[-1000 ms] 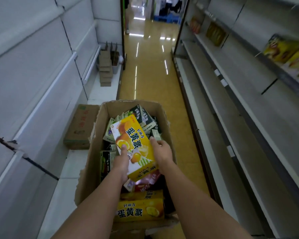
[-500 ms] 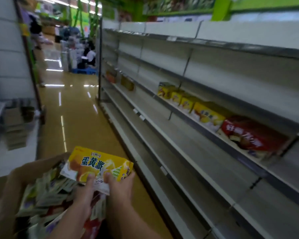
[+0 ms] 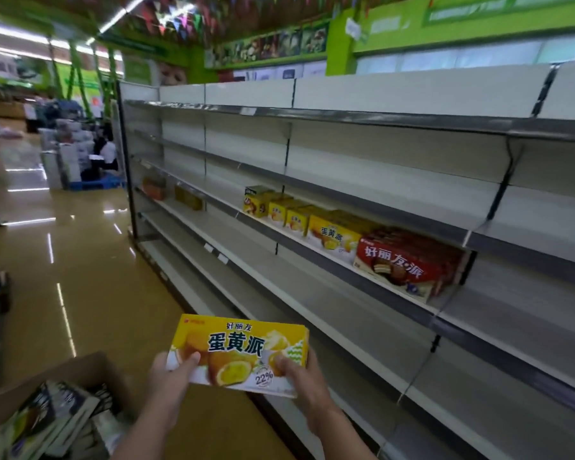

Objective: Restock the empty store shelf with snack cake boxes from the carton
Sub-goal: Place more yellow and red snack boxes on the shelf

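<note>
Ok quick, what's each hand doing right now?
Left hand: closed on the yellow snack cake box, gripping its lower left corner.
Right hand: closed on the same box, gripping its lower right edge.

The carton [image 3: 63, 386] sits low at the left, the shelf unit [image 3: 379, 227] runs along the right, and between them both hands hold a box [image 3: 239, 353] — below and left of the boxes on the shelf [image 3: 329, 232].

Carton [image 3: 80, 370] cut off at bottom-left edge; contents blurred (perhaps boxes).
</note>
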`<state>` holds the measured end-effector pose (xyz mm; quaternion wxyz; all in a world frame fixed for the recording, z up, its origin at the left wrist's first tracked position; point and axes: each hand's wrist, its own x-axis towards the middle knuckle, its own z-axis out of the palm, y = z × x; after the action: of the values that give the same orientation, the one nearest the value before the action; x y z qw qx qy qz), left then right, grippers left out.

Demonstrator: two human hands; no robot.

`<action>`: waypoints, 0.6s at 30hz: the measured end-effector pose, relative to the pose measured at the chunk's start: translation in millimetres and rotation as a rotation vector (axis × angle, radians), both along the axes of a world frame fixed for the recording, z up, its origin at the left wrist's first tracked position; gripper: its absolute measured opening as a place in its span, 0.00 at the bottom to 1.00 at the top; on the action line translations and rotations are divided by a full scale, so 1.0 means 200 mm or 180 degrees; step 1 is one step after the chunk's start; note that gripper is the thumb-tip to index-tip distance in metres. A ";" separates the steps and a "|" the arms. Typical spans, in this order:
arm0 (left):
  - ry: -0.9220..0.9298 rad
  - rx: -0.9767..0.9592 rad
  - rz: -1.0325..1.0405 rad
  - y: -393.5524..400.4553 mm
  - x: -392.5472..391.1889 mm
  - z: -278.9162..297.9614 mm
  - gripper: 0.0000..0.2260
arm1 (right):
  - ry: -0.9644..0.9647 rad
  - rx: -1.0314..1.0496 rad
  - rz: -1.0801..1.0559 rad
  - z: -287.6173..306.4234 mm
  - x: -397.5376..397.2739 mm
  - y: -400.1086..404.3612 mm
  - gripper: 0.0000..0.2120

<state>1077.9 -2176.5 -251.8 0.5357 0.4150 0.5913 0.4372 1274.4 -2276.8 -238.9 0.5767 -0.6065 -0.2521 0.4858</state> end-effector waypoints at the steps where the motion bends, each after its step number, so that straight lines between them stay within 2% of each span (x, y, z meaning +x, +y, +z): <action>1: 0.0049 0.0005 -0.0037 -0.01 0.07 0.01 0.08 | 0.0025 -0.0003 0.0045 0.00 0.06 -0.03 0.37; 3: 0.0111 -0.0080 -0.0200 -0.03 0.22 0.04 0.10 | -0.0045 -0.0033 0.0186 0.02 0.20 -0.10 0.40; 7: 0.0136 -0.0018 -0.0384 -0.12 0.49 0.09 0.14 | -0.0044 0.0003 0.0020 0.05 0.49 -0.24 0.31; 11: 0.0065 0.0228 -0.0716 -0.22 0.72 0.13 0.20 | -0.0178 -0.0142 -0.0202 0.02 0.71 -0.31 0.29; 15: 0.0065 0.0325 -0.1021 -0.30 0.94 0.13 0.18 | -0.0299 -0.0153 -0.0455 0.04 0.92 -0.44 0.23; 18: 0.0158 0.0358 -0.1275 -0.39 1.15 0.14 0.18 | -0.0353 -0.0181 -0.0662 0.03 1.10 -0.55 0.26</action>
<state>1308.2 -2254.5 -223.7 0.5732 0.5641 0.4847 0.3439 1495.2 -2386.9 -232.0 0.5918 -0.6714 -0.2055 0.3960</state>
